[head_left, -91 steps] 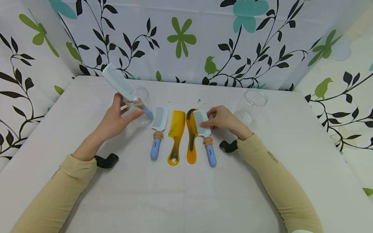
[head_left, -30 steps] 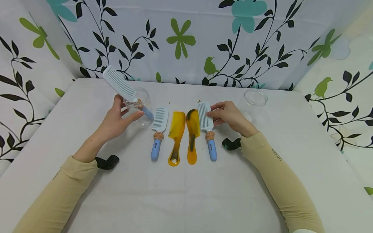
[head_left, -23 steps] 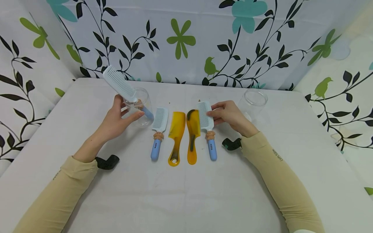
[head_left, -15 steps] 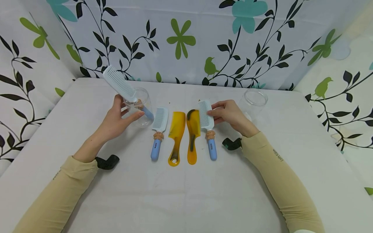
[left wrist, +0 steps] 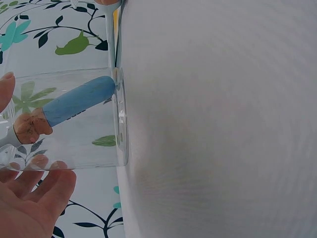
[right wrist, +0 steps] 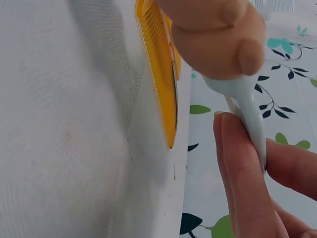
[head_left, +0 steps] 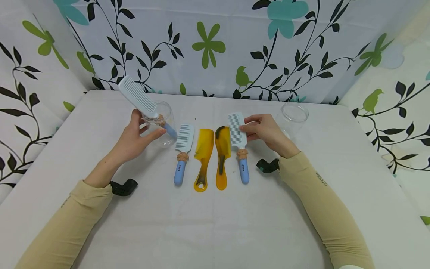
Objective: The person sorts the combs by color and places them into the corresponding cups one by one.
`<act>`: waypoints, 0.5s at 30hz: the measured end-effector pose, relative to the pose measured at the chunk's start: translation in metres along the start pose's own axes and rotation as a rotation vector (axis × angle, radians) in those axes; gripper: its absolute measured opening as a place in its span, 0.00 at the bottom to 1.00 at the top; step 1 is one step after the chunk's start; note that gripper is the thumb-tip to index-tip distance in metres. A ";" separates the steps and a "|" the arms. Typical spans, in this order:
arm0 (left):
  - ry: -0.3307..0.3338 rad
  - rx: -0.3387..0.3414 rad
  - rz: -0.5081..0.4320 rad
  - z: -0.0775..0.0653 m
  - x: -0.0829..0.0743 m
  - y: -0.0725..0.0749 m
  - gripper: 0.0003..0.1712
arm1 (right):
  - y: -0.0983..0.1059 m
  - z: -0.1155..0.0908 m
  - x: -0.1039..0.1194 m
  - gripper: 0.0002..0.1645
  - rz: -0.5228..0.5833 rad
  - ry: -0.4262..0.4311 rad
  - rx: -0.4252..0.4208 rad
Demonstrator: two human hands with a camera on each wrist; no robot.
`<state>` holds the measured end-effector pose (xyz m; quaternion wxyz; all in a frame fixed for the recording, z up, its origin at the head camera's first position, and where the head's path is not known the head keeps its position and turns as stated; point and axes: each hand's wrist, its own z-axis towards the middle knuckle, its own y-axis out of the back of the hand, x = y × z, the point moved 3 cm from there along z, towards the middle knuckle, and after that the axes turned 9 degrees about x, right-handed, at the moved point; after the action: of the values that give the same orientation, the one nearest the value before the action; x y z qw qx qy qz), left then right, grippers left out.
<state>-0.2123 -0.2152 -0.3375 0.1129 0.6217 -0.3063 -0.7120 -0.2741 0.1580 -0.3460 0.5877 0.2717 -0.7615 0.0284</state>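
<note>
My left hand (head_left: pixel 132 144) grips a clear jar (head_left: pixel 167 137) at the table's back left, thumb on the near side. A pale blue comb (head_left: pixel 137 95) leans out of it, its blue handle (left wrist: pixel 81 101) slanting inside. My right hand (head_left: pixel 263 129) pinches the toothed head of another pale blue comb (head_left: pixel 237 130) between thumb and fingers; a small brown figure sits at its neck. In the right wrist view this comb is held up off the cloth. To its left lie two amber combs, a dark-streaked one (head_left: pixel 221 160) and one with a holed handle (head_left: pixel 203 149).
A third pale blue comb (head_left: pixel 183 144) lies left of the amber pair, near the held jar. A second clear jar (head_left: pixel 295 112) stands at the back right, behind my right wrist. Black wrist devices (head_left: pixel 124 186) are on both arms. A patterned curtain (head_left: pixel 215 80) borders the table.
My right hand has lifted the pale blue comb off the streaked amber comb, shifting it right and a little away from me. The left hand and its jar have stayed put.
</note>
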 end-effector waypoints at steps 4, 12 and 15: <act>0.000 0.002 -0.002 0.000 0.000 0.000 0.47 | 0.000 0.000 0.000 0.29 0.010 0.016 -0.006; 0.001 0.003 -0.005 -0.001 -0.001 0.000 0.47 | 0.000 -0.003 0.004 0.27 0.046 0.082 -0.025; 0.003 0.002 -0.003 0.000 0.000 0.000 0.47 | -0.001 -0.003 0.006 0.27 0.071 0.103 -0.054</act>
<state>-0.2120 -0.2151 -0.3375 0.1115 0.6233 -0.3061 -0.7109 -0.2717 0.1560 -0.3402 0.6320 0.2266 -0.7398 0.0427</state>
